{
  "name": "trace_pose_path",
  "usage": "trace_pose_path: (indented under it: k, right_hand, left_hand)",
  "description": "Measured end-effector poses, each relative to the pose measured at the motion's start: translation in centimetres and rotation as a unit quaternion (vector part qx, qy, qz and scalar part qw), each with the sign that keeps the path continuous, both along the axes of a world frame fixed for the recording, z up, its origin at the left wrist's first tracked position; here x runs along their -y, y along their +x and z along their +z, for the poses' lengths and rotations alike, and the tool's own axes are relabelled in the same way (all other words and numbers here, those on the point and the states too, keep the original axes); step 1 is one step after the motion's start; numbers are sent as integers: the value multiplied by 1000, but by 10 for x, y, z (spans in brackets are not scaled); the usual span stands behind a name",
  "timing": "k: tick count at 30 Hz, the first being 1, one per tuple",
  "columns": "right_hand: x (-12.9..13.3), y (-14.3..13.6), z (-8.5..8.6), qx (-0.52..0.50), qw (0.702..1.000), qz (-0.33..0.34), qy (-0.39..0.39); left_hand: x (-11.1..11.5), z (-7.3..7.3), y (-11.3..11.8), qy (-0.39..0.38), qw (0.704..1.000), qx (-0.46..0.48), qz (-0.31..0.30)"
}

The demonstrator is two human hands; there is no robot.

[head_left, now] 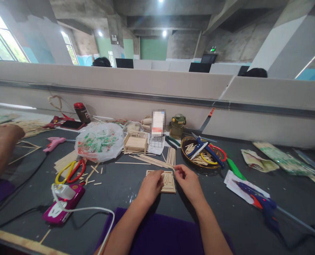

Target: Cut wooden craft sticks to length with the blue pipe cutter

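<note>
Centrally, the left hand [152, 185] rests half-curled on a wooden frame [169, 190] — flat on the desk [106, 194]. The right hand [186, 179], loosely curled, hovers beside it; its grip is unclear.

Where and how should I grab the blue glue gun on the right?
Take the blue glue gun by its handle, probably coming from the near side with the right hand: the handle points toward the person, while the nozzle faces left over the white paper.
</note>
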State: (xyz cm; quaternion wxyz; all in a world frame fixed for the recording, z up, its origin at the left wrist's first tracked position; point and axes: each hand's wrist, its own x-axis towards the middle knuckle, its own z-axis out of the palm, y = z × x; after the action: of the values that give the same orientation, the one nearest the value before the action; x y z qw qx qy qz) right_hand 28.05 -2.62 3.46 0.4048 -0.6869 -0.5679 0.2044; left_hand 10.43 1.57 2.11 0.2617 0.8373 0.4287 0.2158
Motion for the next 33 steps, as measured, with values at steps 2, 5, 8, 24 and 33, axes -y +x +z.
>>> trace_pose_path:
  k: [2,5,8,24,33]
  right_hand:
    - [-2,0,-5,-44,999,-15,3]
    - [-5,1,-11,-96,995,-35,10]
    - [-7,4,-13,-138,990,-35,15]
    - [-2,-32,5,-351,936,5,11]
    - [-4,-15,0,-314,949,-31,0]
  left_hand:
    - [1,2,1,5,1000,-10,-1]
    - [3,4,2,13,1000,-11,0]
    - [3,3,1,11,1000,19,10]
    - [-4,2,3,-148,938,297,99]
    - [0,11,5,92,986,-114,77]
